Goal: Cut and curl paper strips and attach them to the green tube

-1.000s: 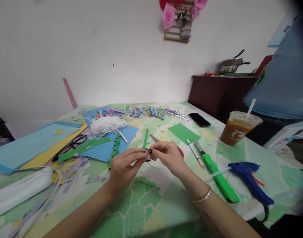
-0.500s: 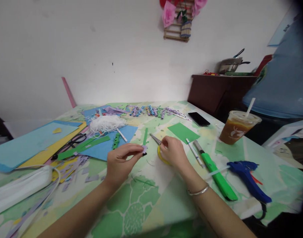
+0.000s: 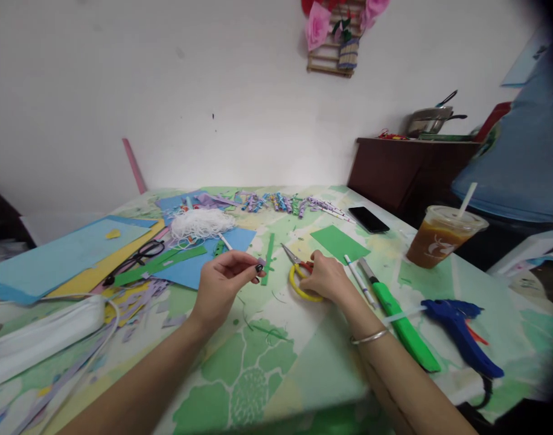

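Observation:
My left hand (image 3: 224,284) is closed in a pinch, with a small purple paper piece (image 3: 261,262) at its fingertips. A narrow green paper strip (image 3: 268,260) lies on the table just beyond those fingertips. My right hand (image 3: 327,277) rests on the scissors (image 3: 296,266), which lie with their blades pointing away and to the left. The fingers are bent over the red handle, and the yellow handle loop shows beside them. Beyond my right hand lies a green paper sheet (image 3: 340,243).
White string (image 3: 201,226), glasses (image 3: 134,260) and coloured papers (image 3: 68,254) lie left. On the right are a marker (image 3: 360,282), a green cutter (image 3: 405,326), a blue glue gun (image 3: 462,335), a drink cup (image 3: 444,238) and a phone (image 3: 369,219). Paper curls (image 3: 281,203) lie at the back.
The view has shifted slightly, moving the scene rightward. My right hand has drawn away from the scissors' pivot, showing more of the handles. My left hand has turned, uncovering more of the green strip.

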`<act>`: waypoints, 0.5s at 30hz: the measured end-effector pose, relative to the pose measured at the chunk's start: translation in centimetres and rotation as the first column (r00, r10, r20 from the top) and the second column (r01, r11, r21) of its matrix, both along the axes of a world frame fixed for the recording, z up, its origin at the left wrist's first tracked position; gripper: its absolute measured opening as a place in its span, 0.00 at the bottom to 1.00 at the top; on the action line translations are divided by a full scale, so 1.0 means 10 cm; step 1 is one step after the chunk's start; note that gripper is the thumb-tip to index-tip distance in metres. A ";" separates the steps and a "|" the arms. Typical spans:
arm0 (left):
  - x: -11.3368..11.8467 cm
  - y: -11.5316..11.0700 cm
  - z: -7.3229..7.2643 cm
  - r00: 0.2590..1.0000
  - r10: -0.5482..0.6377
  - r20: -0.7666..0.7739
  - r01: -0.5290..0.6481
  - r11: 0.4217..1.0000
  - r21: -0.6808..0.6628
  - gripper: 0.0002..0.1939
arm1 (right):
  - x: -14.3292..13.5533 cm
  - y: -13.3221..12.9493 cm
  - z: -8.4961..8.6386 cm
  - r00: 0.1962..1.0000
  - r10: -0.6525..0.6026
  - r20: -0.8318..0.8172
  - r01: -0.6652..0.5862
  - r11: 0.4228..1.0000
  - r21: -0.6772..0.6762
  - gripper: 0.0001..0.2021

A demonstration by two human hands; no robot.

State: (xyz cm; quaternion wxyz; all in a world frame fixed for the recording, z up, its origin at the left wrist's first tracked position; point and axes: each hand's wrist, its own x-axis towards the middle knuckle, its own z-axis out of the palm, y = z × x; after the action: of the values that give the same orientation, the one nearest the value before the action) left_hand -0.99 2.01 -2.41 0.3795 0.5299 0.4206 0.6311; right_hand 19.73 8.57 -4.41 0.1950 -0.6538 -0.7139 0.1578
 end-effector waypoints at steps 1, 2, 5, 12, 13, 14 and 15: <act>-0.01 0.01 0.01 1.000 0.001 0.008 -0.001 1.000 0.003 0.04 | -0.01 0.00 0.01 0.999 0.002 -0.040 -0.002 1.000 -0.001 0.25; -0.01 0.01 0.01 1.000 0.007 0.023 -0.008 1.000 0.007 0.04 | -0.02 -0.01 0.02 0.996 0.004 -0.086 -0.004 1.000 -0.001 0.25; -0.03 0.03 0.03 0.996 0.035 0.087 -0.035 0.999 0.003 0.09 | -0.07 -0.05 0.08 0.972 0.033 -0.233 -0.036 0.999 -0.009 0.25; -0.07 0.06 0.09 0.975 0.041 0.217 -0.025 0.997 -0.077 0.08 | -0.17 -0.30 0.17 0.354 0.267 -0.896 -0.587 0.810 0.009 0.34; -0.08 0.06 0.10 0.971 0.032 0.236 -0.015 0.997 -0.075 0.07 | -0.18 -0.34 0.18 0.377 0.287 -0.880 -0.612 0.791 -0.004 0.30; -0.08 0.06 0.11 0.969 0.026 0.248 -0.009 0.998 -0.070 0.07 | -0.20 -0.37 0.19 0.426 0.304 -0.852 -0.617 0.787 -0.027 0.26; -0.08 0.06 0.12 0.968 0.023 0.251 -0.007 0.998 -0.062 0.07 | -0.21 -0.41 0.20 0.471 0.314 -0.824 -0.608 0.792 -0.046 0.21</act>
State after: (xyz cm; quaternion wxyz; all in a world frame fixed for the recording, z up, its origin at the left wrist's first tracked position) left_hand -1.79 2.58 -1.23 0.4407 0.4309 0.3919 0.6830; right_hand 17.62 4.49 -2.41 0.3207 -0.3182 -0.6680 0.5913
